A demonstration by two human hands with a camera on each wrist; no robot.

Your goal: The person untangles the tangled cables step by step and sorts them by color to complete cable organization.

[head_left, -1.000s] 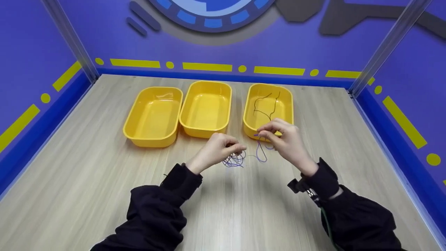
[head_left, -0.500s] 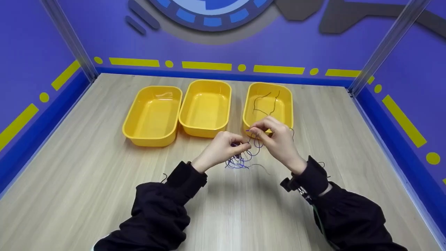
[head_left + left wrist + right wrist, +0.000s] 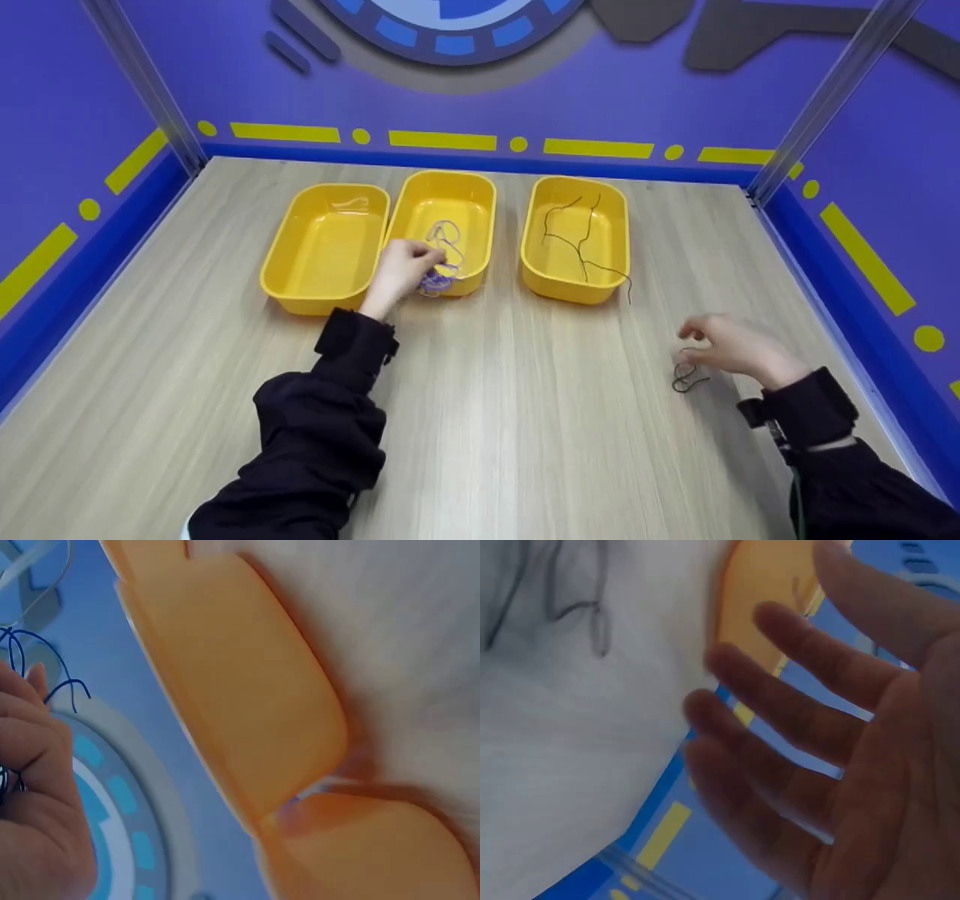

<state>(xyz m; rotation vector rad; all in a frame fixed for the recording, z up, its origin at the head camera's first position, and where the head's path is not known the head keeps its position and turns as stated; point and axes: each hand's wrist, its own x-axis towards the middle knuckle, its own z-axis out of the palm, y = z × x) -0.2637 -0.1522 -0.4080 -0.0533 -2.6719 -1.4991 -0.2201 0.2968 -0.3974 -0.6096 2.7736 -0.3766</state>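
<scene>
My left hand (image 3: 409, 270) pinches a tangle of purple string (image 3: 437, 282) at the front of the middle yellow bin (image 3: 395, 225). A pale purple loop rises from it over the bin's inside. In the left wrist view, dark blue strands stick out past the fingers of that hand (image 3: 37, 787). My right hand (image 3: 731, 349) hovers over the right side of the table, its fingers (image 3: 795, 712) spread and loosely bent, nothing held between them. Just below it is a short looped dark string (image 3: 684, 379), which the right wrist view shows blurred.
To the left, a yellow bin (image 3: 330, 306) touches the middle one. A third yellow bin (image 3: 555, 283) stands apart on the right, with thin dark strings (image 3: 579, 246) in it, one end hanging over its front right rim. Blue walls enclose the wooden table (image 3: 517, 435).
My hands have parted. The left moved left to the middle bin with the purple string; the right swung right and toward me, and a dark string now shows beneath it.
</scene>
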